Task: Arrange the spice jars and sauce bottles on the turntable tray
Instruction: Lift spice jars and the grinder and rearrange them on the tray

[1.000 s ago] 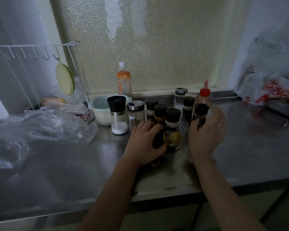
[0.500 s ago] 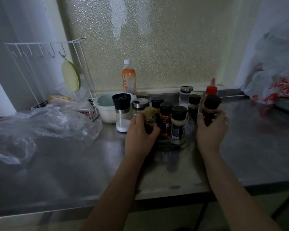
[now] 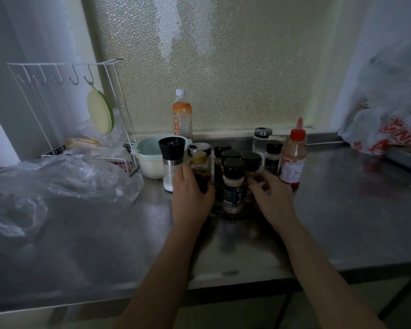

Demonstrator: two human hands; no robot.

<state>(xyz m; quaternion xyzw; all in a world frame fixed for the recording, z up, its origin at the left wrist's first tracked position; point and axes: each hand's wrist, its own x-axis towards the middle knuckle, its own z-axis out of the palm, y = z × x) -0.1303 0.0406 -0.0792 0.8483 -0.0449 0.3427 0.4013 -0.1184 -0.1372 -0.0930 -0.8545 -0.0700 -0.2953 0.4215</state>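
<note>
change since earlier: the right hand [image 3: 274, 198] has let go of the dark-capped jar it was lifting at the tray's right side and now reaches low into the cluster; the left hand [image 3: 191, 198] has stayed on the yellow-capped bottle [image 3: 201, 172], which now stands at the tray's left edge.
left hand: wrapped round the lower body of the yellow-capped bottle, fingers closed on it.
right hand: fingers spread among the jar bases near the front; whether it grips one i cannot tell.
turntable tray: clear and low [image 3: 226, 211], on the steel counter [image 3: 342, 210] between the two hands, mostly hidden by the jars.
jars on tray: black-capped spice jars packed close, the front one with a pale label [image 3: 233, 186].
red sauce bottle: upright [image 3: 292, 160], just right of the cluster; on or off the tray is unclear.
salt grinder: black-topped [image 3: 172, 160], just left of the tray, on the counter.
handling: the jars look small, rigid and light, likely smooth and easily toppled in a tight group; best held at the body below the cap. the red bottle is probably soft plastic, so grip the middle lightly.
</note>
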